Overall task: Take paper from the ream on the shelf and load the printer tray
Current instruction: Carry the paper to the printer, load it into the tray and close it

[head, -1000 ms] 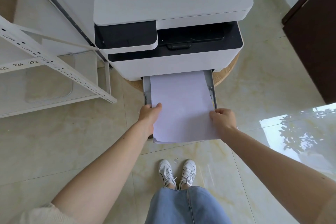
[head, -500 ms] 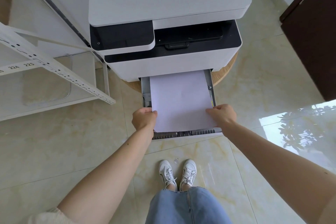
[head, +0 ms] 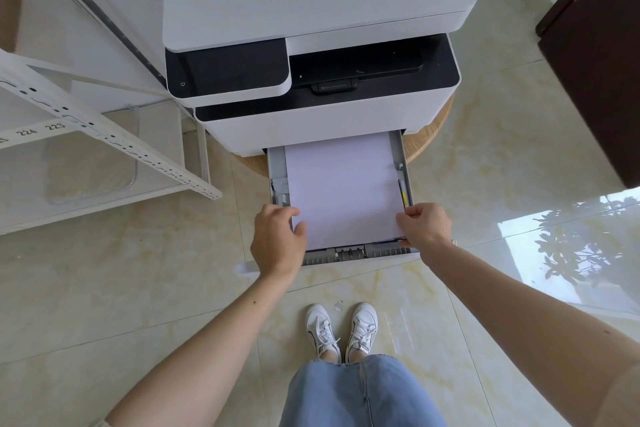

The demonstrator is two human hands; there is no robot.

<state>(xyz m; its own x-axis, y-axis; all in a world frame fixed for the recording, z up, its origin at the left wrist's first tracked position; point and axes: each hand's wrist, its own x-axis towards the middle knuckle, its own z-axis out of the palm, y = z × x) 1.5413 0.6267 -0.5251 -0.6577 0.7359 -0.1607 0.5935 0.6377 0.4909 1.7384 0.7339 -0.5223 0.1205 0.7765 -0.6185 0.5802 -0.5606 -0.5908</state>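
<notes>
Head view: looking down on a white printer (head: 311, 45), upper centre of frame, its paper tray (head: 405, 163) pulled out toward the person.
Paper location: stack of paper (head: 343, 191) lies flat inside the tray, centre frame, far end under the printer body, near edge just short of the tray's front wall.
Left hand (head: 277, 239): at the stack's near-left corner, fingers loosely curled, thumb resting on top of the sheets; a light touch, not a firm grasp.
Right hand (head: 424, 224): at the near-right corner, fingers bent and pinching the paper's edge beside the right side guide.
Ream: not visible; metal shelf (head: 104, 139) at left of frame shows only bare boards.
Step in hand (judgement): seating and squaring the stack.
Technique: press both corners down evenly, nudge the stack flush against one side guide, keep the top sheet unbuckled.
Check: rear length guide (head: 349, 251) should meet the near edge before closing.
Risk: skewed sheets may misfeed.
</notes>
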